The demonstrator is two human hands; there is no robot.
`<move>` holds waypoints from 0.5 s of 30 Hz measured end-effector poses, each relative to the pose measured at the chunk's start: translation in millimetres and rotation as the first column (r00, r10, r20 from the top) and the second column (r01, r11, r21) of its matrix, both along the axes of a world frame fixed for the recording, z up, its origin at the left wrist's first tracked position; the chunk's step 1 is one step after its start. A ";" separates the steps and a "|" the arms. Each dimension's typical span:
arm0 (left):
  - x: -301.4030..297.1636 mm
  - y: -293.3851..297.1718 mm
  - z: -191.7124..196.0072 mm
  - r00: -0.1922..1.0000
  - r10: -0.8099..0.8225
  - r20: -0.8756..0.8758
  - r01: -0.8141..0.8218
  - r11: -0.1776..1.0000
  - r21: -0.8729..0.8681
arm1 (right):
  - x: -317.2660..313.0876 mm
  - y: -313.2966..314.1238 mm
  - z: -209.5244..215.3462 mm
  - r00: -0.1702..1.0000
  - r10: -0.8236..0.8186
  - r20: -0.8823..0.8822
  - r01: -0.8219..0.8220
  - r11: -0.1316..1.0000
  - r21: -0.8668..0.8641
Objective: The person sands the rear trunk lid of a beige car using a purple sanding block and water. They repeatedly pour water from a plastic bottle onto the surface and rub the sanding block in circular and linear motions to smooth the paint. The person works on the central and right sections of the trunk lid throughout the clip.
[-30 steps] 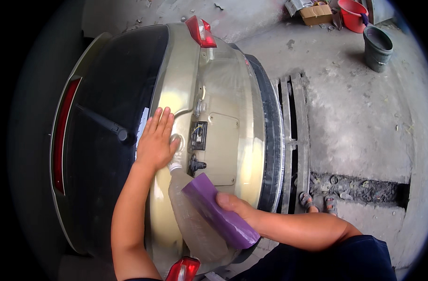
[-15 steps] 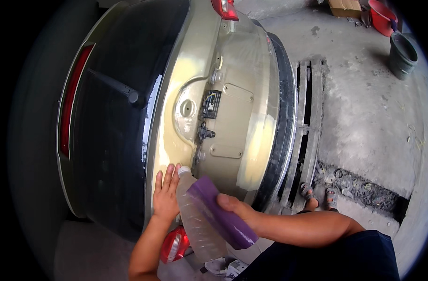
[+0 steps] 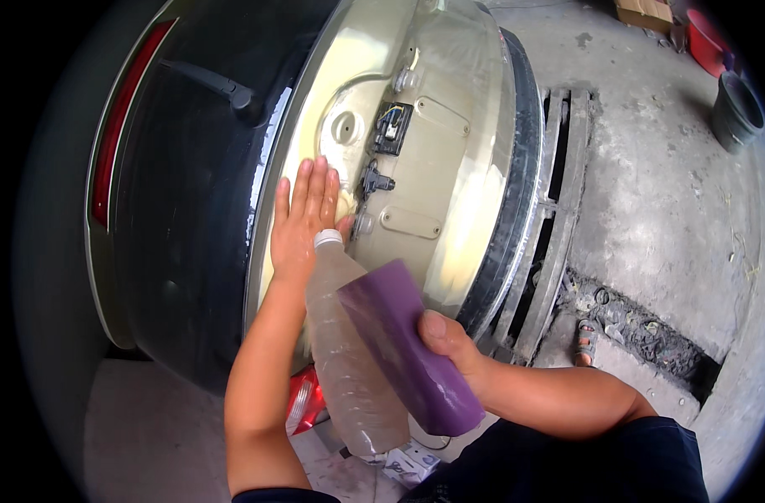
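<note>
My left hand [image 3: 307, 220] lies flat, fingers stretched, on a pale yellow patch of the car's tailgate [image 3: 449, 75], beside the round recess. My right hand [image 3: 455, 342] grips a clear plastic bottle [image 3: 349, 344] with a white cap, together with a curved purple abrasive sheet [image 3: 416, 356] that lies against the bottle's side. Cloudy liquid seems to fill the bottle, and its cap end points at my left wrist. The purple sheet and bottle hide most of my right fingers; only the thumb shows clearly.
Left of the tailgate are the dark rear window and wiper [image 3: 219, 88]. A red tail light [image 3: 307, 401] sits below my hands. To the right runs a slotted floor drain [image 3: 558, 180], with a grey bucket [image 3: 736, 117], a red basin [image 3: 706, 44] and a cardboard box [image 3: 645, 13] beyond.
My left hand has slid up the tailgate towards the round recess, its forearm reaching farther in. My right hand has shifted slightly right and up with the bottle and purple sheet. The view has shifted.
</note>
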State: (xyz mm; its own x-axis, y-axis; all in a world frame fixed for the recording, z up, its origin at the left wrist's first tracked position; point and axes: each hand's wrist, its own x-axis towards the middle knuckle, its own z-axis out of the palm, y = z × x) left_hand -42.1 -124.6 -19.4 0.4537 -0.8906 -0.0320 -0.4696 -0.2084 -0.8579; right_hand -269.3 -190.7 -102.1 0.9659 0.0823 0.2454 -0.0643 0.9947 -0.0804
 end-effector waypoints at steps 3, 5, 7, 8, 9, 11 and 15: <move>-12.4 47.0 1.9 0.995 -0.091 -0.052 0.089 0.995 -0.041 | 0.2 17.4 6.0 0.999 0.027 -0.042 -0.026 0.999 0.027; -20.3 74.7 1.6 0.991 -0.109 -0.072 0.103 0.990 -0.092 | 1.0 31.0 7.5 0.998 0.055 -0.032 -0.055 0.998 0.020; -30.5 98.5 2.1 0.995 -0.074 -0.069 0.067 0.993 -0.097 | 1.9 46.5 6.0 0.995 0.097 -0.005 -0.097 0.995 0.017; -34.8 112.5 2.7 0.994 -0.079 -0.072 0.071 0.991 -0.118 | 1.5 53.8 6.8 0.995 0.104 0.001 -0.104 0.995 0.005; -38.9 127.4 2.8 0.993 -0.086 -0.076 0.075 0.987 -0.140 | 0.4 61.5 7.5 0.994 0.110 0.006 -0.110 0.994 -0.009; -35.6 167.5 2.1 0.996 -0.084 -0.018 0.082 0.992 -0.091 | -2.8 76.3 10.4 0.990 0.141 0.027 -0.139 0.989 -0.049; -43.0 220.4 5.0 0.995 -0.048 -0.093 0.035 0.990 -0.137 | -8.7 105.3 11.7 0.980 0.196 0.040 -0.190 0.973 -0.130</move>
State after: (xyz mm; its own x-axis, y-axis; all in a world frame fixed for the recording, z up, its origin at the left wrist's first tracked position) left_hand -85.2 95.9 -14.4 0.4169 -0.9077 0.0484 -0.5587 -0.2979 -0.7740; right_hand -278.0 -85.4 -90.4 0.9148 0.2990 0.2715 -0.2465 0.9459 -0.2111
